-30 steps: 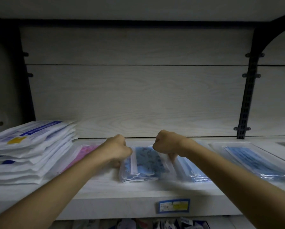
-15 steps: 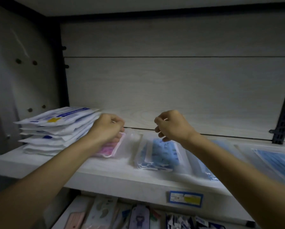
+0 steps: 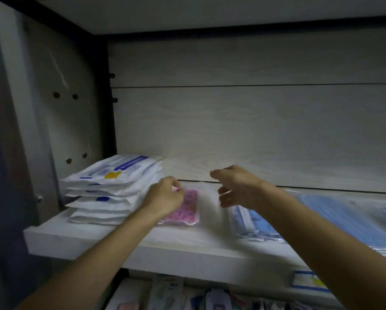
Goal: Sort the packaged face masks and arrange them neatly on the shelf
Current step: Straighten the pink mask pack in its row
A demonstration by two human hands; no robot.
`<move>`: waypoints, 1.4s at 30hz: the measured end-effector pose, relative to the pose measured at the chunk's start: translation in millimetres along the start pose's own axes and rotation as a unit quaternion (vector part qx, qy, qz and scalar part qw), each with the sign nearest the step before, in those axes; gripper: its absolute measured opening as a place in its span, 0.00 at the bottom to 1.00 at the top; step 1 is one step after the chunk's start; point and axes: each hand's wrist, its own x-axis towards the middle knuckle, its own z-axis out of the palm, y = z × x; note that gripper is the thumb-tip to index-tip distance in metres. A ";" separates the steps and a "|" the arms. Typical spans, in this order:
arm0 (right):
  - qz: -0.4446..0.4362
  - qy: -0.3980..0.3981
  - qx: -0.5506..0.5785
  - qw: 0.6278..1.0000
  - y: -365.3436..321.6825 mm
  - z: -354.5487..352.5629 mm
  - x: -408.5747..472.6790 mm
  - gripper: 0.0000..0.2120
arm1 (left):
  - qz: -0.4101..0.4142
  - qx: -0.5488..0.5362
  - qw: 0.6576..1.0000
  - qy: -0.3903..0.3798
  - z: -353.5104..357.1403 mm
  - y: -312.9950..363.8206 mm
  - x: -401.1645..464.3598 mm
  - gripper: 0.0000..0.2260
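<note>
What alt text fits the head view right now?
A person's left hand pinches the top edge of a pink mask pack lying on a white shelf, while the right hand hovers open just right of it. A stack of white packs sits to the left and blue mask packs lie to the right.

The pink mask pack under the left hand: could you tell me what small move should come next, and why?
Probably bring the right hand down onto the pink mask pack to square it. The left hand already pinches its far corner, while the right hand hovers open just above its clear right edge.
</note>
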 end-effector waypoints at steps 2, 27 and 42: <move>0.039 -0.006 -0.017 0.999 -2.0 12.0 -0.4 0.20 | -0.009 0.028 0.998 -0.051 2.5 -4.2 1.2 0.11; 0.074 -0.007 0.037 0.997 -10.1 58.1 22.0 0.11 | 0.087 0.009 0.984 -0.153 10.8 -29.0 14.9 0.17; -0.153 0.059 0.201 0.966 10.3 1.8 46.0 0.14 | -0.021 -0.405 0.910 -0.087 15.4 -5.2 55.6 0.27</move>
